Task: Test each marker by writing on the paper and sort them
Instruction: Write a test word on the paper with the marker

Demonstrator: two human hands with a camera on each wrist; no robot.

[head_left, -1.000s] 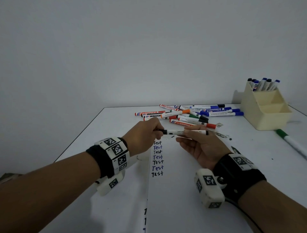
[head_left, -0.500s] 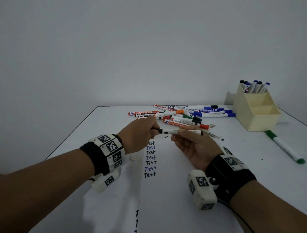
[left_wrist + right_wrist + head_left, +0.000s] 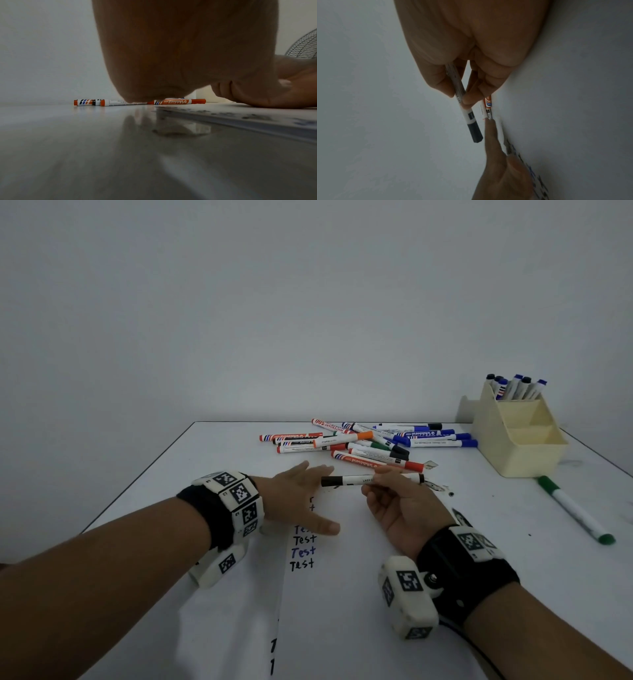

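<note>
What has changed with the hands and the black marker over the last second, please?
The left hand let go of the black marker's capped end and now lies open on the paper. The right hand still holds the marker level. The marker pile and the organizer are unchanged.

You're in dim, flat, greyish light, no hard shadows. Wrist views are darker w/ noise; palm beside your fingers (image 3: 471, 100) is soft-focus. Table (image 3: 85, 148) below fingers shows smeared reflection. Head view bends at edges.
</note>
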